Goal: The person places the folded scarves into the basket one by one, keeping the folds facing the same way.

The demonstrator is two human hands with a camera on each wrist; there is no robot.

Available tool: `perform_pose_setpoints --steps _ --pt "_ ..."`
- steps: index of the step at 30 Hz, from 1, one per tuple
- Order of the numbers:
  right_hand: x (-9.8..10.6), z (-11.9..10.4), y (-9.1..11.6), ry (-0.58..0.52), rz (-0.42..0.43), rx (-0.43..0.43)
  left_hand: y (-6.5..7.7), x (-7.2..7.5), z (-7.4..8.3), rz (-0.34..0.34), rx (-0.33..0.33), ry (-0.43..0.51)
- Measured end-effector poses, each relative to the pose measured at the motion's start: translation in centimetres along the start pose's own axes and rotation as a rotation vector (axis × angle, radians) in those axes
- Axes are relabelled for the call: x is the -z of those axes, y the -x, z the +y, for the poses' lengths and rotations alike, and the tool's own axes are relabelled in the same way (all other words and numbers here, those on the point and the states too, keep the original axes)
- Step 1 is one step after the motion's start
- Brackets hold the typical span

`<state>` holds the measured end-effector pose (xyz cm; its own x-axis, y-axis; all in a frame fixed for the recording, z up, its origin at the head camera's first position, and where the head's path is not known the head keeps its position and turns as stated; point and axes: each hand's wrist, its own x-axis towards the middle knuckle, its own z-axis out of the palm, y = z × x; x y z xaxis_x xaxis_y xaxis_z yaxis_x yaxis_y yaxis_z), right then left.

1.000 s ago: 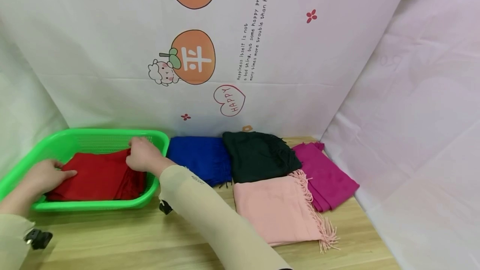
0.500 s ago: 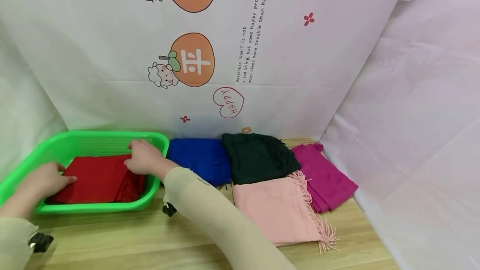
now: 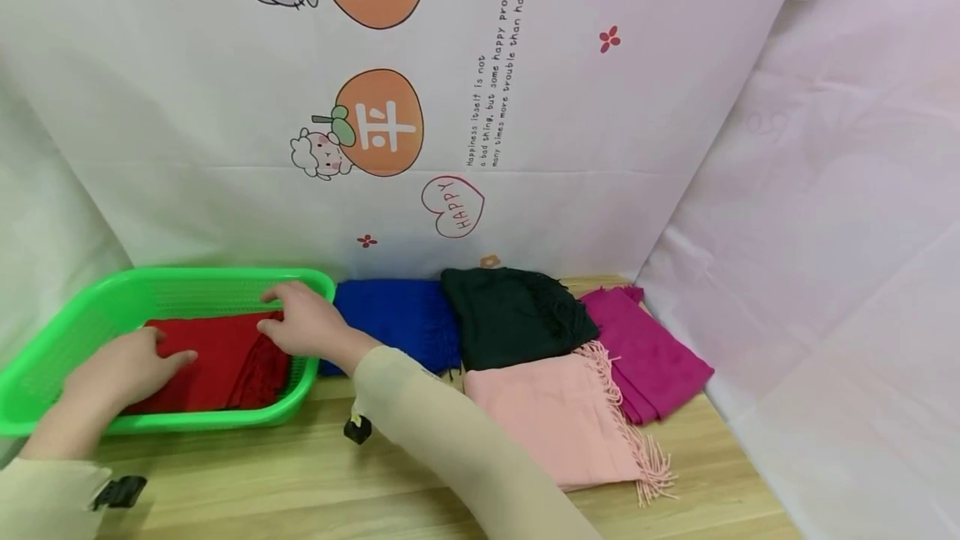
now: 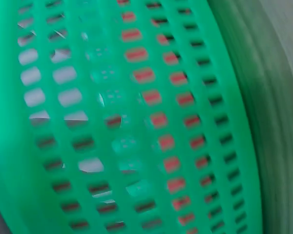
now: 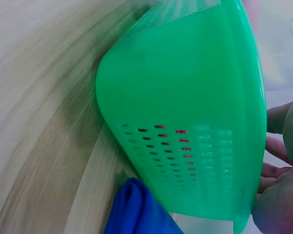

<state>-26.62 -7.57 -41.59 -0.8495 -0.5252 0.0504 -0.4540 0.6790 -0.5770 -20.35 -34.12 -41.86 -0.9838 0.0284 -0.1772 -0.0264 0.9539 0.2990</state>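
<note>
A folded red scarf [image 3: 217, 357] lies in the green plastic basket [image 3: 187, 419] at the left of the table. Over the scarf's left part is my left hand [image 3: 123, 373], its thumb and fingers spread apart and holding nothing. My right hand [image 3: 311, 323] reaches over the basket's right rim by the scarf's fringed end. A gap shows between its thumb and forefinger, with no cloth pinched there. Through the holes of the basket wall [image 4: 151, 97], red cloth shows in the left wrist view. The right wrist view has my right fingers [image 5: 278, 151] beyond the rim.
Right of the basket lie a folded blue scarf [image 3: 397, 319], a dark green one [image 3: 513, 319], a magenta one [image 3: 652, 357] and a fringed pink one [image 3: 551, 419]. A white printed sheet [image 3: 555, 107] backs the wooden table [image 3: 300, 482].
The red scarf has settled lower in the basket. My left hand has moved right, over the cloth. My right hand has let go of the scarf's right end and drawn slightly right.
</note>
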Motion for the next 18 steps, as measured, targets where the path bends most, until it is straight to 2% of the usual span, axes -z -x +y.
perform_pose_setpoints --steps 3,10,18 --pt "0.5 0.8 0.7 -0.037 0.015 0.007 0.0 -0.3 1.2 0.031 -0.013 0.039" --pt "2.2 3.0 2.2 -0.108 0.065 0.051 0.6 -1.0 3.6 0.155 -0.013 0.191" --pt "3.4 4.6 4.4 -0.147 0.081 0.058 1.5 -1.7 5.9 0.196 -0.066 0.262"
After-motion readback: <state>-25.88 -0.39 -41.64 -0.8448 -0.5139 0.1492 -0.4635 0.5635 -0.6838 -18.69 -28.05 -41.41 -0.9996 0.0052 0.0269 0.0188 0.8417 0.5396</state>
